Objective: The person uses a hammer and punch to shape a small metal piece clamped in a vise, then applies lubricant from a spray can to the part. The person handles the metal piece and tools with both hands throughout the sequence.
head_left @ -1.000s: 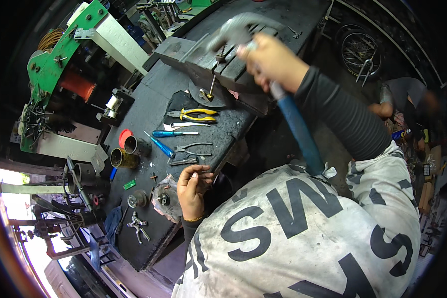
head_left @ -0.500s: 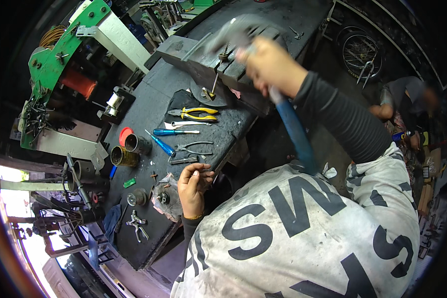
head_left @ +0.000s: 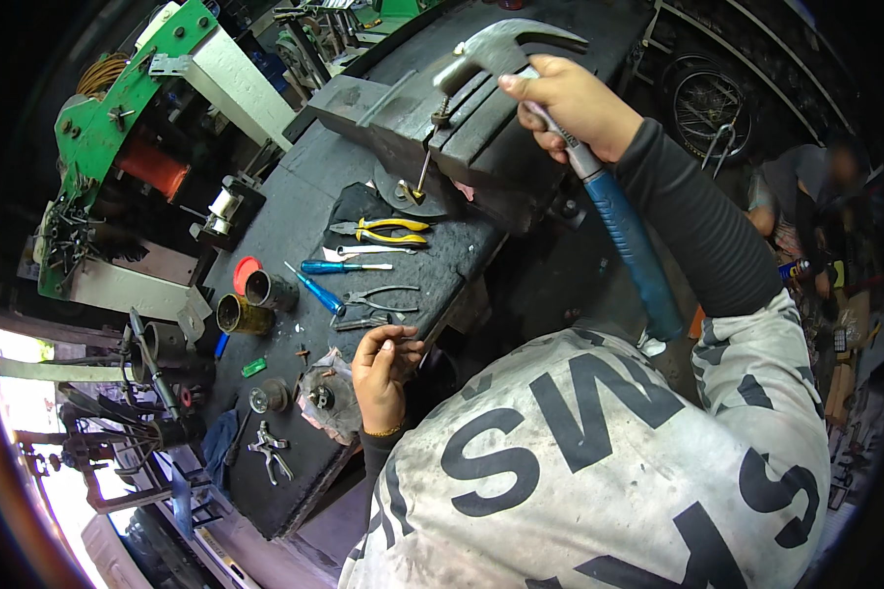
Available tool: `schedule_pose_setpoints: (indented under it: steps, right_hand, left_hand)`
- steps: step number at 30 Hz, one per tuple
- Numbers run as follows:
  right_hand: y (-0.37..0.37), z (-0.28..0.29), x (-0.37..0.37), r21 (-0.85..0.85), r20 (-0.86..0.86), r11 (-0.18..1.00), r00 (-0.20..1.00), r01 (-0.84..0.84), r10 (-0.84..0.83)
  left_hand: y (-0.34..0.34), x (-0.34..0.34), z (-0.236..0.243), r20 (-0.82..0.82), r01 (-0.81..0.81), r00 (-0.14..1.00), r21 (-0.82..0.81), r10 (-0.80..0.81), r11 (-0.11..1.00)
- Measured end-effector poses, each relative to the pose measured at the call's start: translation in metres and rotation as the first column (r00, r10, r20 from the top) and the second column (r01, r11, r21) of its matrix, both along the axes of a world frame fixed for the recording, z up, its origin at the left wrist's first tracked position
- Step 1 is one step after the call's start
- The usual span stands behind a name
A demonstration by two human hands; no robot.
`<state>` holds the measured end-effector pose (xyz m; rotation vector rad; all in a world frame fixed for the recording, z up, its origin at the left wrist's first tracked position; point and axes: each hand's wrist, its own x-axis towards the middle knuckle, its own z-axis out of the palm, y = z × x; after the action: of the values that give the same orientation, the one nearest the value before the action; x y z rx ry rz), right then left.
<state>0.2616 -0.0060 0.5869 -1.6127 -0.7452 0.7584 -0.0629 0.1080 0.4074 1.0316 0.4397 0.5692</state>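
- Head view, R hand (head_left: 584, 108): it is closed firmly around the hammer (head_left: 587, 162), high on the neck near the head, probably b/c a short grip gives better control.
- The hammer is above the vise (head_left: 476, 157), w/ its claw turned to the right; its face is near the spring piece (head_left: 441, 110), but I can't tell if they touch.
- A thin rod (head_left: 423, 172) slants below this piece, at the vise's side, maybe so its end stays free; clamping is unclear.
- L hand (head_left: 381, 378): fingers half curled, beside the tabletop (head_left: 300, 201) edge, next to the wrapped metal part (head_left: 332, 395); can't tell if it pinches sth small.
- Yellow pliers (head_left: 388, 236) & blue screwdriver (head_left: 339, 266) lie btwn vise and L hand, presumably for easy reach.
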Motion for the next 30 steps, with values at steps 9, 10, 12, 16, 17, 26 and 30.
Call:
schedule_pose_setpoints:
  steps: [9, 10, 12, 16, 17, 26, 30]
  right_hand:
    - [0.005, 0.012, -0.003, -0.01, 0.038, 1.0, 0.999, 0.007, -0.007]
    - [0.002, 0.017, -0.001, 0.049, 0.06, 0.999, 0.998, -0.016, 0.013]
    - [0.01, 0.003, -0.012, 0.155, 0.112, 0.984, 0.988, 0.084, -0.102]
    - [0.029, -0.03, -0.034, -0.279, 0.191, 0.921, 0.924, -0.274, 0.332]
    - [0.029, -0.03, -0.034, -0.241, 0.217, 0.936, 0.926, -0.255, 0.308]
    - [0.025, -0.033, -0.049, -0.164, 0.429, 0.973, 0.876, -0.165, 0.221]
    - [0.017, -0.017, -0.045, -0.098, 0.131, 0.99, 0.985, -0.102, 0.114]
  left_hand:
    - [-0.001, -0.004, 0.0, -0.02, -0.014, 1.0, 0.003, 0.015, 1.0]
    - [-0.001, -0.004, 0.001, -0.02, -0.021, 1.0, 0.004, 0.021, 1.0]
    - [0.001, -0.001, -0.003, -0.03, -0.004, 1.0, -0.006, 0.004, 1.0]
    - [0.003, -0.002, 0.002, -0.034, 0.003, 0.999, -0.01, -0.003, 1.0]
    - [0.002, -0.003, 0.003, -0.026, -0.005, 1.0, 0.001, 0.005, 1.0]
    - [0.003, -0.023, -0.003, -0.036, -0.06, 0.998, -0.018, 0.059, 0.998]
    - [0.002, -0.032, -0.005, -0.049, -0.075, 0.996, -0.028, 0.073, 0.997]
